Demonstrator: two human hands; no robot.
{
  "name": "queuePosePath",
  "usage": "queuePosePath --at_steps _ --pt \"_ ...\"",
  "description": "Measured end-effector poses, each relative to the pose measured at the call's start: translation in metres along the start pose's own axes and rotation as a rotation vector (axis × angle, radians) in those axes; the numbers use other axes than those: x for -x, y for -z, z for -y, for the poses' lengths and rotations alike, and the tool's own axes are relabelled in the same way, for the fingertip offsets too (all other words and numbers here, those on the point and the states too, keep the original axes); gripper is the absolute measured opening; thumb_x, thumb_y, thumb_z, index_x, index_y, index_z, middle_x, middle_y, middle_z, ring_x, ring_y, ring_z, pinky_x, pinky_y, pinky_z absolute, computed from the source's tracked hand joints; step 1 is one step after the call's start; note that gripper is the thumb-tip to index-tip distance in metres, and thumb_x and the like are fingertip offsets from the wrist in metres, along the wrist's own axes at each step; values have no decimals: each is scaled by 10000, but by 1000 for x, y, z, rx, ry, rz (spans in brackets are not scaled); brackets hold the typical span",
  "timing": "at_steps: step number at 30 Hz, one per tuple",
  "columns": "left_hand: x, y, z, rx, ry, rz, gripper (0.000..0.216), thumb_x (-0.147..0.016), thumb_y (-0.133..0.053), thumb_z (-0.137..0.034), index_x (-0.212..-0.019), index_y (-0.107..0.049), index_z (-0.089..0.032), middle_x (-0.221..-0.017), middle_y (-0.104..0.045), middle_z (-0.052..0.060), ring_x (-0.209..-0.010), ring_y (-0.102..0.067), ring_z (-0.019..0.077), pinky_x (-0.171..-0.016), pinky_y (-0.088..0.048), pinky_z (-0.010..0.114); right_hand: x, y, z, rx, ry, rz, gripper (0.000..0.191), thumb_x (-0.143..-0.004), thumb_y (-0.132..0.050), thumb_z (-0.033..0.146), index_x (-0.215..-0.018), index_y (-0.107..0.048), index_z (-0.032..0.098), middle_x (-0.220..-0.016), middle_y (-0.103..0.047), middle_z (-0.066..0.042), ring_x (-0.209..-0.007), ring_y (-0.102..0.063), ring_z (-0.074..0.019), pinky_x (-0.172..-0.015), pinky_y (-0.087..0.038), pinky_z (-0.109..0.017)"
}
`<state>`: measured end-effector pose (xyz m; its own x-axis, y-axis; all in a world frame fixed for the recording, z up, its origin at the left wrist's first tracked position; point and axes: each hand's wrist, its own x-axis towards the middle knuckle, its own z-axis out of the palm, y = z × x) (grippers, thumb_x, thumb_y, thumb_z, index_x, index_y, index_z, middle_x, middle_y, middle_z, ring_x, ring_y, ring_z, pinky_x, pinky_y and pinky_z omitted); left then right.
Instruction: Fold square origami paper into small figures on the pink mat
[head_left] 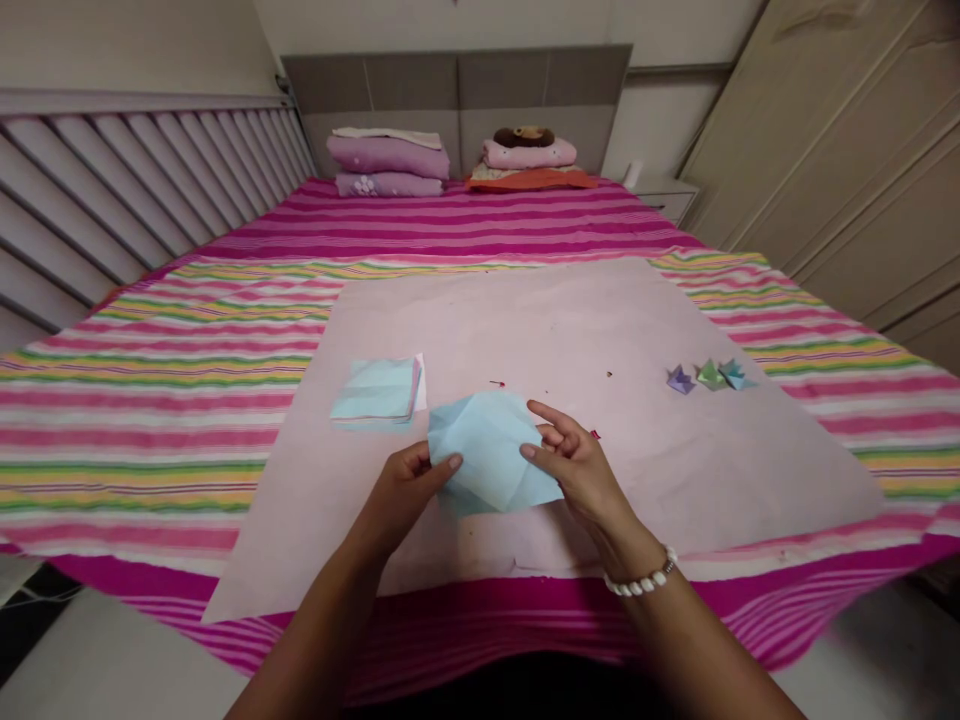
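Note:
Between my hands, above the near part of a pale sheet, is a light blue sheet of paper (487, 455) with crease lines across it. My left hand (411, 490) pinches its left edge, thumb on top. At its right side my right hand (574, 460) grips it with the thumb in front, while the index finger points out past the upper right corner. A stack of coloured square papers (375, 390), light blue on top, lies just beyond my left hand. Off to the right sit three small folded paper pieces: purple (680, 379), green (710, 375) and blue (736, 375).
The pale sheet (480, 310) covers the middle of a bed with a striped bedspread (172, 380). Small red scraps (595, 435) are scattered on it. Folded bedding (388, 160) is piled by the headboard (457, 100). A slatted rail (150, 190) runs along the left.

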<state>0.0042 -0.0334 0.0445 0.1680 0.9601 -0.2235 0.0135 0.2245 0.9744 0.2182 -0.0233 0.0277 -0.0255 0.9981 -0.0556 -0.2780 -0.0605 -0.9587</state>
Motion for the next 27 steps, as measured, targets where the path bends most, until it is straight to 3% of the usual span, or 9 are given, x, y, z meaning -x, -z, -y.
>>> queuePosePath --at_steps 3,8,14,19,22,25,27 --pt "1 0 1 27 16 5 244 -759 -671 -411 -772 -672 -167 -737 -632 10 -679 -520 137 -636 -407 257 1 1 0 10 19 -7 571 -655 -759 220 -1199 -594 274 -786 -647 27 -607 -524 -100 -629 -483 -290" --pt "1 1 0 28 50 -10 314 -792 -608 -469 -736 -636 -161 -671 -571 0 -634 -482 130 -616 -400 262 5 1 4 -36 -5 32 646 -658 -752 214 -1265 -546 294 -830 -663 16 -693 -583 -129 -662 -500 -304" --pt "5 0 -5 -75 9 -4 308 -787 -610 -451 -678 -626 -163 -598 -521 -22 -573 -446 113 -561 -372 243 7 -1 10 -101 -44 -19 662 -632 -777 194 -1253 -559 270 -836 -676 22 -675 -590 -120 -671 -498 -288" --pt "7 -1 -6 -123 -65 -4 236 -765 -643 -381 -653 -652 -174 -604 -583 -17 -575 -486 115 -554 -394 242 7 -1 10 -144 -116 -15 684 -612 -799 216 -1251 -562 279 -905 -689 7 -768 -637 -162 -689 -508 -290" --pt "7 1 -6 -107 -107 12 153 -764 -636 -327 -814 -715 -206 -793 -687 12 -697 -569 144 -618 -440 261 6 0 7 -160 -102 -2 547 -616 -789 219 -1138 -634 276 -850 -694 9 -697 -624 -155 -654 -494 -291" --pt "6 2 -5 -67 -121 0 199 -759 -610 -276 -909 -735 -236 -976 -714 27 -873 -608 182 -737 -468 296 5 2 5 -189 -68 24 190 -617 -740 187 -795 -696 235 -801 -693 -3 -693 -600 -162 -646 -469 -296" --pt "6 3 -4 -40 -84 -5 202 -762 -581 -249 -877 -746 -237 -965 -719 27 -890 -609 186 -763 -463 301 5 2 6 -198 -23 43 78 -619 -669 144 -617 -642 217 -785 -679 -8 -739 -584 -175 -661 -451 -298"
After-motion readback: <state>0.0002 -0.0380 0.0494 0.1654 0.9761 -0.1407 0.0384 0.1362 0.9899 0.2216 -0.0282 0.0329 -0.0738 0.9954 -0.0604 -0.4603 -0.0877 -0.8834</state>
